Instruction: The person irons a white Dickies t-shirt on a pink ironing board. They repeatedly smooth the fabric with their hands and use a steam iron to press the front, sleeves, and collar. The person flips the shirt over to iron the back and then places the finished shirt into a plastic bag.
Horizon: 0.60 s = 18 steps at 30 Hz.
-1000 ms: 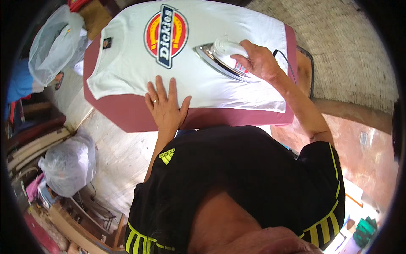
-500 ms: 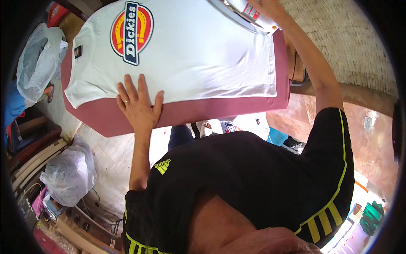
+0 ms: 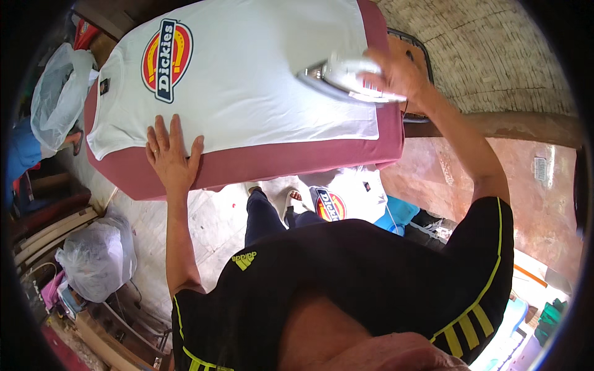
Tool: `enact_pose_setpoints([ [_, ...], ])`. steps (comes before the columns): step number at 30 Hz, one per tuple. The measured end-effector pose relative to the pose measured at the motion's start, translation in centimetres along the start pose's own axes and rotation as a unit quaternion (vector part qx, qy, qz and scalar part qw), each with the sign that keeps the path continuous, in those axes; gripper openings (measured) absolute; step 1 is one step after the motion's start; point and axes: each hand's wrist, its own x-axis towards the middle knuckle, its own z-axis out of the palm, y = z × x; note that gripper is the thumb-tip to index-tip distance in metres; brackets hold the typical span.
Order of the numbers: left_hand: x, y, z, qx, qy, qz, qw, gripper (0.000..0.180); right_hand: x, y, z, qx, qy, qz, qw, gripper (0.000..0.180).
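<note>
A white T-shirt point(image 3: 260, 80) with a red, yellow and navy chest print point(image 3: 166, 60) is spread over a padded maroon ironing board point(image 3: 247, 168). Its neck end points left and its hem lies at the right. My right hand point(image 3: 396, 77) is closed on the handle of a silver and white iron point(image 3: 346, 80), which is blurred by motion over the shirt near the hem; whether its soleplate touches the cloth I cannot tell. Flat on the shirt's near edge, toward the neck end, rests my left hand point(image 3: 172, 154), fingers stretched out and a ring on one.
A clear plastic bag point(image 3: 59, 99) stands at far left beside a person in blue point(image 3: 23, 151). Another stuffed plastic bag point(image 3: 99, 256) sits lower left. Beneath the board lies another printed white garment point(image 3: 346, 191) near a blue item point(image 3: 396, 215). A woven-looking surface point(image 3: 495, 55) borders the right.
The iron in my right hand has come nearer to me from the far side of the shirt. The board and my left hand appear shifted slightly left in view.
</note>
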Motion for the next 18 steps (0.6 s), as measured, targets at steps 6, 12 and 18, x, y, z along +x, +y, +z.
enact_pose_setpoints([
  [6, -0.2, -0.2, 0.3, 0.013, 0.008, 0.013, 1.000, 0.070, 7.9, 8.2, -2.3, 0.032, 0.089, 0.107, 0.990, 0.047],
  [12, 0.1, -0.2, 0.4, -0.002, 0.004, 0.018, 1.000, 0.070, 11.7, 5.3, -0.8, -0.031, 0.160, 0.215, 0.963, 0.051],
  [18, -0.6, -0.4, 0.2, -0.008, 0.018, 0.005, 1.000, 0.068, 4.4, -4.9, 0.4, 0.056, 0.050, 0.222, 0.972, 0.051],
])
